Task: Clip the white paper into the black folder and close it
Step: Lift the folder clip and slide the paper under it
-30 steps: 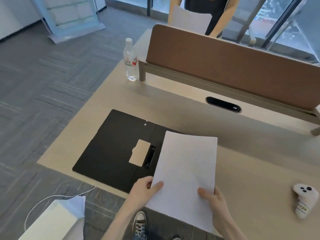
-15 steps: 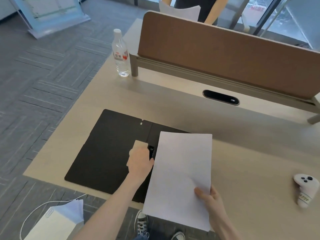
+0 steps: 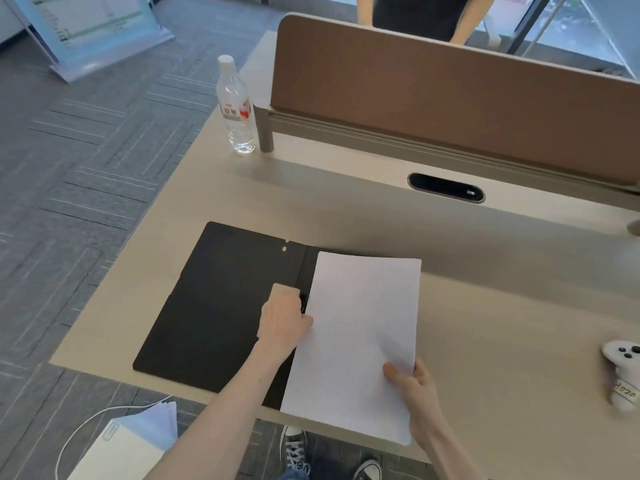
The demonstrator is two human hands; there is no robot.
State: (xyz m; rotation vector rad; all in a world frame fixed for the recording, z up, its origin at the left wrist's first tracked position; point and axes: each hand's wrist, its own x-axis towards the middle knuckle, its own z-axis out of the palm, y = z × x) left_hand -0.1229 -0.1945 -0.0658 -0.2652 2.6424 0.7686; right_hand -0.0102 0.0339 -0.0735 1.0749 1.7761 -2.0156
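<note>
The black folder (image 3: 214, 306) lies open and flat on the desk near its front left edge. A tan clip lever (image 3: 282, 292) stands at the folder's spine. My left hand (image 3: 282, 327) rests on that lever, fingers closed over its lower part. The white paper (image 3: 360, 341) lies over the folder's right half, its left edge beside the clip. My right hand (image 3: 414, 382) pinches the paper's lower right corner, thumb on top. The folder's right half is mostly hidden under the sheet.
A clear water bottle (image 3: 235, 105) stands at the desk's back left, by a brown divider panel (image 3: 450, 109). A cable slot (image 3: 446, 187) sits behind the paper. A white controller (image 3: 623, 375) lies at the right edge. A person stands beyond the divider. A white bag (image 3: 128, 441) sits on the floor.
My left hand let go of the paper and moved onto the clip lever. My right hand alone holds the sheet, which shifted slightly left toward the spine.
</note>
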